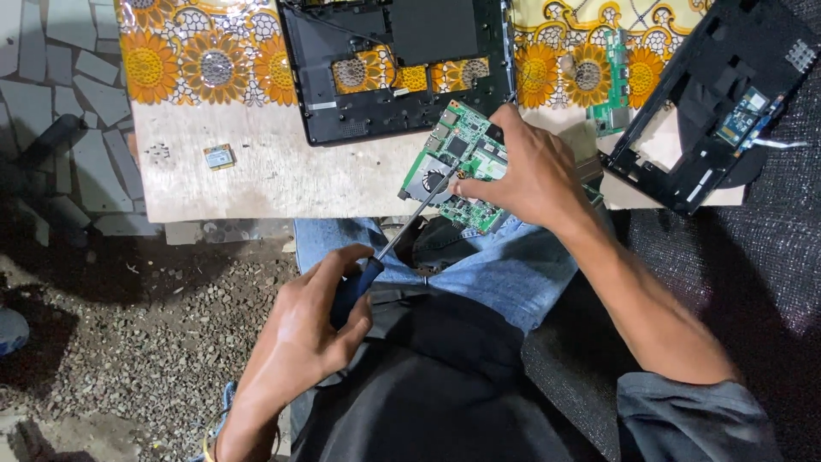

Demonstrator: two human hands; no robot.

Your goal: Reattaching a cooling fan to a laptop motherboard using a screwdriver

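Left hand (312, 321) is clenched around the dark-blue handle of a screwdriver (402, 229), shaft angled up, with the tip on the fan area of the green motherboard (457, 162). Right hand (526, 171) grasps the board from above, fingers wrapped over its top and right edge. The board is tilted, half over the edge of the wooden table (256, 171) and half above the person's lap.

Risks, as I judge them:
- The board is supported by one hand only. Push hard with the driver and it can pivot or drop onto the gravel ground (137, 342).
- If the tip slips off the screw head, it skates across the board and can gouge traces or the fan.
- A loosened screw falls straight into the lap or the gravel; I see no tray for catching it.
- Bare fingers lie on the components, so static or flex could damage them.

Containers: none as such. The black laptop base shell (385, 77) lies open on the sunflower-patterned cloth (197, 60), mostly gutted, with the cloth showing through its cutouts. A second black shell (718, 94) at right holds a small blue board. A small loose card (219, 156) sits on bare wood to the left.
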